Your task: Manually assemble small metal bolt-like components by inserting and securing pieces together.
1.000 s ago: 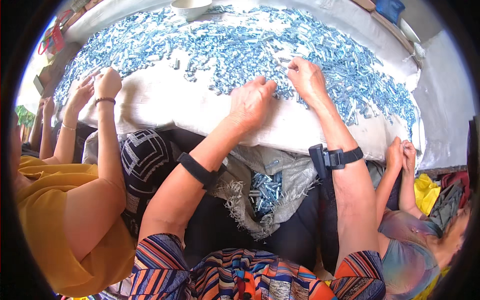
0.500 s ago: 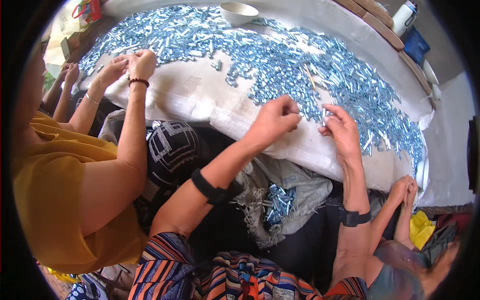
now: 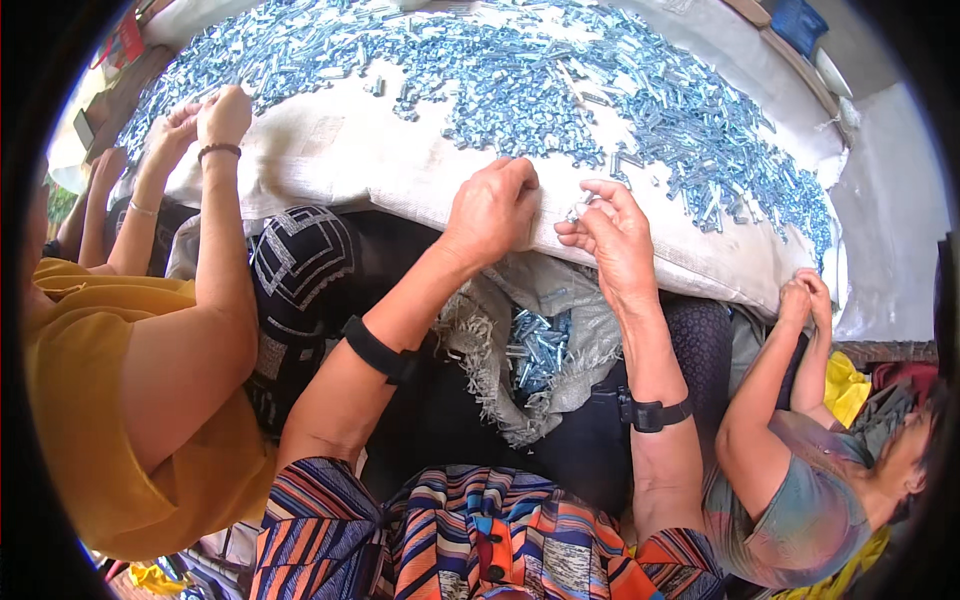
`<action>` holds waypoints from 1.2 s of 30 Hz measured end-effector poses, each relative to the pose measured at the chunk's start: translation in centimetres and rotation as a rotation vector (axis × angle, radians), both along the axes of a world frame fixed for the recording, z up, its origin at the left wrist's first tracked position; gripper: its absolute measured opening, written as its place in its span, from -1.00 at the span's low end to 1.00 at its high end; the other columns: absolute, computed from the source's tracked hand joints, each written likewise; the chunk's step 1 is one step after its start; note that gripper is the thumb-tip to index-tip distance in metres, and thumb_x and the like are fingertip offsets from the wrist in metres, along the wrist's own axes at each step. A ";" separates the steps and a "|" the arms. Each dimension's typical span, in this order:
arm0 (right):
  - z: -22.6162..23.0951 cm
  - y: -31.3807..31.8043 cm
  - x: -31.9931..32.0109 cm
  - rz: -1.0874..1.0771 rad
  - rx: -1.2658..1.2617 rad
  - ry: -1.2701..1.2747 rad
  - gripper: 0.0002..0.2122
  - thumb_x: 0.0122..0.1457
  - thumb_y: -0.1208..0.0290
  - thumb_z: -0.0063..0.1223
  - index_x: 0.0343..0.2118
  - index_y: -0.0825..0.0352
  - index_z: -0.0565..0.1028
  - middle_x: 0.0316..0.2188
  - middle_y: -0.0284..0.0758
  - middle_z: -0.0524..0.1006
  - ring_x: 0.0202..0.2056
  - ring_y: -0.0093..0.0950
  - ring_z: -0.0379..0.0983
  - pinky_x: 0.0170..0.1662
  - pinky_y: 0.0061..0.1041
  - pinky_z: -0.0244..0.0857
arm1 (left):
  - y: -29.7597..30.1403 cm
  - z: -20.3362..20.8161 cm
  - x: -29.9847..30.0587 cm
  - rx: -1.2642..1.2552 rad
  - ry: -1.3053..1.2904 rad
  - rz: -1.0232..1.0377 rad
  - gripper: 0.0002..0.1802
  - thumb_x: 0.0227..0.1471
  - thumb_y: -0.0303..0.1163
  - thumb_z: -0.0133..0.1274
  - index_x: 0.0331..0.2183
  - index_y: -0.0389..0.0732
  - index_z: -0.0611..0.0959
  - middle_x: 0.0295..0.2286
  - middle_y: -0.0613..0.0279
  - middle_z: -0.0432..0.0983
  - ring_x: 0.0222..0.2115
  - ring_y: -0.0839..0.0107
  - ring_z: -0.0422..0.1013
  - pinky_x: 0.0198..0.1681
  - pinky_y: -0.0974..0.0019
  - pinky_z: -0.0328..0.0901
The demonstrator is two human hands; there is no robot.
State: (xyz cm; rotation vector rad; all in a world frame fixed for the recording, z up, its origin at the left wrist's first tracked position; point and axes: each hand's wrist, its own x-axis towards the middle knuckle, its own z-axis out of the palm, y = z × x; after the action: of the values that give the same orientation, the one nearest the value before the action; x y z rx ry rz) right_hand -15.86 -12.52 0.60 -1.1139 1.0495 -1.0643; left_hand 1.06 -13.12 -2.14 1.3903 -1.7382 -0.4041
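Note:
A broad spread of small shiny blue-silver metal pieces (image 3: 520, 100), some like short tubes, covers a pale cloth-topped table (image 3: 400, 185). My left hand (image 3: 492, 208) is closed over the near edge of the cloth, its fingers curled, and anything inside is hidden. Beside it on the right, my right hand (image 3: 618, 238) pinches a few shiny metal pieces (image 3: 578, 211) between thumb and fingers. Below both hands, a frayed grey woven sack (image 3: 590, 385) lies open at my lap with a heap of similar metal pieces (image 3: 540, 350) in it.
On my left, a person in a mustard top (image 3: 120, 360) works with both hands at the table edge. Another person (image 3: 800, 500) sits close on my right, hands at the table's corner. A blue item (image 3: 798, 25) lies beyond the far right edge.
The view has shifted, so the table sits higher and further left. Both my hands have drawn back slightly from the pile, toward the near edge. The left hand's fingers are now more hidden.

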 end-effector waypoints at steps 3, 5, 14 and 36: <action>0.1 0.0 -0.4 -0.006 0.023 -0.034 -0.77 0.15 0.57 -0.15 -0.11 0.42 0.31 -0.43 -0.27 0.45 -0.42 -0.45 0.51 -0.36 -0.53 0.41 | 0.3 0.4 0.3 0.089 -0.103 0.010 -0.88 -0.10 -0.39 0.07 -0.49 -0.23 0.52 -0.49 0.08 0.43 -0.44 0.07 0.41 -0.38 0.13 0.29; 0.0 0.2 -0.7 -0.023 0.055 -0.077 -0.77 0.16 0.56 -0.15 -0.11 0.42 0.31 -0.41 -0.24 0.47 -0.41 -0.44 0.51 -0.35 -0.53 0.41 | 0.5 0.6 0.5 0.067 -0.167 -0.014 -0.85 -0.09 -0.35 0.07 -0.48 -0.22 0.53 -0.50 0.09 0.44 -0.43 0.07 0.41 -0.37 0.12 0.29; 0.4 2.7 -1.0 -0.031 0.071 -0.212 -0.88 0.18 0.50 -0.09 -0.23 0.37 0.34 -0.41 -0.28 0.48 -0.41 -0.48 0.50 -0.33 -0.54 0.40 | 1.5 0.5 1.5 0.071 0.135 -0.128 -0.84 -0.07 -0.38 0.06 -0.39 -0.24 0.57 -0.52 0.14 0.50 -0.54 0.21 0.44 -0.44 0.24 0.32; 0.8 8.1 -0.9 0.033 0.046 -0.450 -0.98 0.19 0.52 -0.09 -0.35 0.33 0.36 -0.48 -0.31 0.48 -0.49 -0.53 0.45 -0.38 -0.55 0.39 | 8.5 3.6 -0.4 0.594 1.156 -0.453 -0.90 0.04 -0.47 0.04 -0.35 -0.28 0.53 -0.53 0.33 0.46 -0.55 0.60 0.37 -0.43 0.52 0.31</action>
State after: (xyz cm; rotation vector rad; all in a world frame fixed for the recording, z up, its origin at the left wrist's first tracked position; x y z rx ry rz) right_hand -16.74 -4.38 1.44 -0.7993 0.6905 -1.1882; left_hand 0.68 -4.65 1.47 0.7569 -0.9181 -1.6859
